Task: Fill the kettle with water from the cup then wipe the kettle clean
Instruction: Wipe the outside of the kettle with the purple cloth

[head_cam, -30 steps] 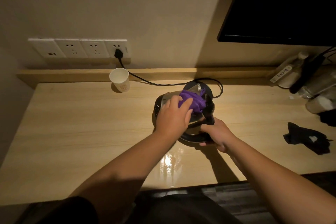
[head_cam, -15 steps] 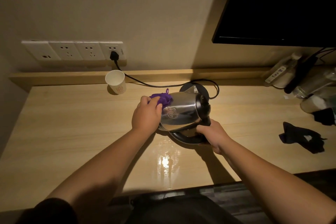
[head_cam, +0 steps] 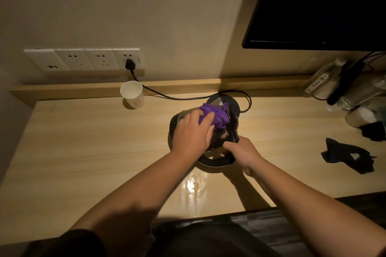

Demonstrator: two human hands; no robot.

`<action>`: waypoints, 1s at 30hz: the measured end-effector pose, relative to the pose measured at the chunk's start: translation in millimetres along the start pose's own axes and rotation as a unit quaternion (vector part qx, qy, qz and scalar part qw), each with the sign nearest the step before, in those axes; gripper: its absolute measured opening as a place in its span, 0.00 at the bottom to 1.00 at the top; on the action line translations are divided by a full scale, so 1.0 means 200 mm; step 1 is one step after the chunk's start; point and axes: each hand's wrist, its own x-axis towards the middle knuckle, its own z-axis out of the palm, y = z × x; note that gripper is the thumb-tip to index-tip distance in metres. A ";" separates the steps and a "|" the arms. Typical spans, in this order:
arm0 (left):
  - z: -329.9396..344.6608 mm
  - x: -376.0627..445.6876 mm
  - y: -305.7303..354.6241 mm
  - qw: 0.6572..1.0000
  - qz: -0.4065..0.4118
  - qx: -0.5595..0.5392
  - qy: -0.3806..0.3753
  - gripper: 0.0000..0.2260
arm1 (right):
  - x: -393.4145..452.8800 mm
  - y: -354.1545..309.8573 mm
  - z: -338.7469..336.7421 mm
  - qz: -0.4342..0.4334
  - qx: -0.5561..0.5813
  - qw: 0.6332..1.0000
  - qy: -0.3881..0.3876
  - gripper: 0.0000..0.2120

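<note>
A steel kettle (head_cam: 181, 118) with a black handle sits tilted over its black round base (head_cam: 213, 161) in the middle of the wooden counter (head_cam: 83, 152). My left hand (head_cam: 193, 131) presses a purple cloth (head_cam: 215, 116) onto the kettle's upper side and covers most of its body. My right hand (head_cam: 243, 151) is closed around the black handle at the kettle's near right. A white paper cup (head_cam: 132, 95) stands upright at the back of the counter, left of the kettle, and neither hand touches it.
A black cord (head_cam: 167, 96) runs from a wall socket (head_cam: 129, 60) behind the cup to the kettle base. A dark cloth (head_cam: 348, 157) lies on the counter at right. Bottles and cables (head_cam: 342, 85) crowd the back right corner under a dark screen (head_cam: 325, 6).
My left hand and the purple cloth moved from the kettle's left side back up over its top and right. The right hand kept its grip on the handle.
</note>
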 end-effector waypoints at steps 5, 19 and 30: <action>-0.01 -0.08 -0.22 0.992 -0.116 -0.033 -0.035 0.17 | 0.00 0.03 -0.02 0.019 0.036 0.999 -0.023 0.03; -0.02 -0.08 -0.32 0.953 -0.254 -0.144 -0.080 0.17 | -0.01 -0.06 -0.02 0.007 0.149 0.984 -0.093 0.19; 0.01 -0.05 0.00 1.000 0.004 0.005 0.016 0.18 | -0.04 -0.04 0.03 -0.008 0.156 0.987 -0.033 0.24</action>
